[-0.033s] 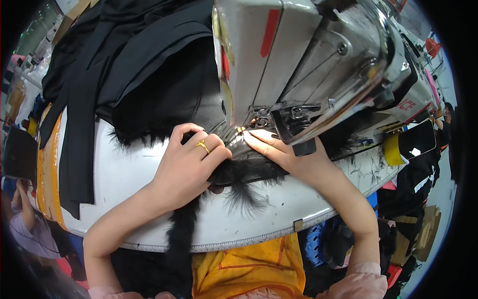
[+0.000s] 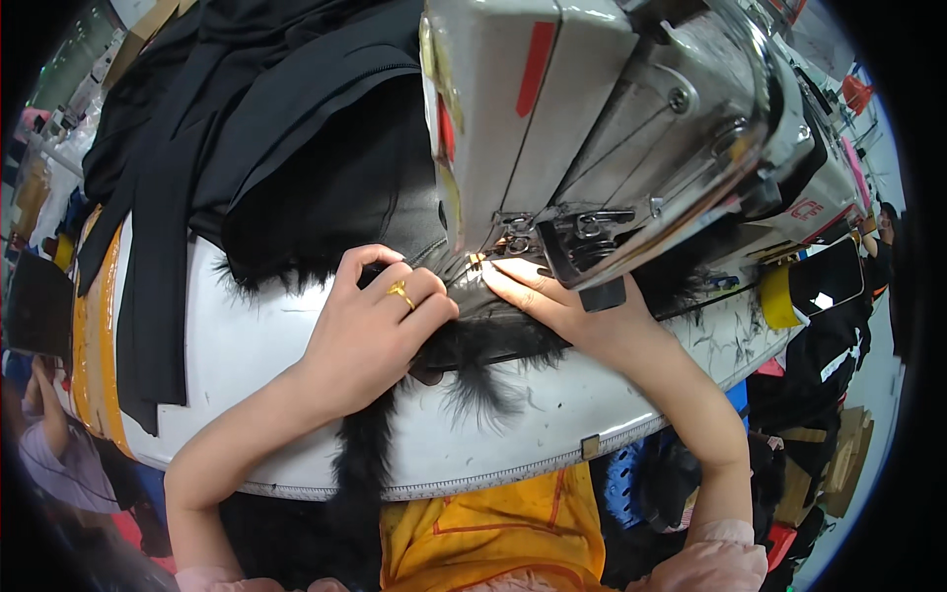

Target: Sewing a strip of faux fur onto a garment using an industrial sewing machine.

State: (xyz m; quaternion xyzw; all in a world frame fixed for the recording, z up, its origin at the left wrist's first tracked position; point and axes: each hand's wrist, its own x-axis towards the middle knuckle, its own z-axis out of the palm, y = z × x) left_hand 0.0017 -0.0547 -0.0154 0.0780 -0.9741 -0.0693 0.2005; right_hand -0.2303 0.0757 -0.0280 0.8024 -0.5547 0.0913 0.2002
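My left hand [image 2: 380, 326], a gold ring on one finger, has its fingers curled onto black fabric left of the sewing machine's lit needle area [image 2: 475, 264]. My right hand [image 2: 582, 306] lies with fingers stretched on the fabric beside the needle, fingertips just right of it and partly behind the machine's fittings. Black feather trim [image 2: 473, 390] fringes the piece under my hands and hangs between my forearms over the white table edge [image 2: 247, 395]. The sewing machine head [image 2: 523, 109] rises above my hands. More black fabric [image 2: 247, 99] is heaped behind and left of them.
A yellow tape roll [image 2: 777, 296] is on the table's right. A measuring tape runs along the front edge. Cardboard [image 2: 843, 454] and dark piles lie below right. Another person's arm and sleeve [image 2: 49, 424] show at far left; another person [image 2: 883, 237] is at far right.
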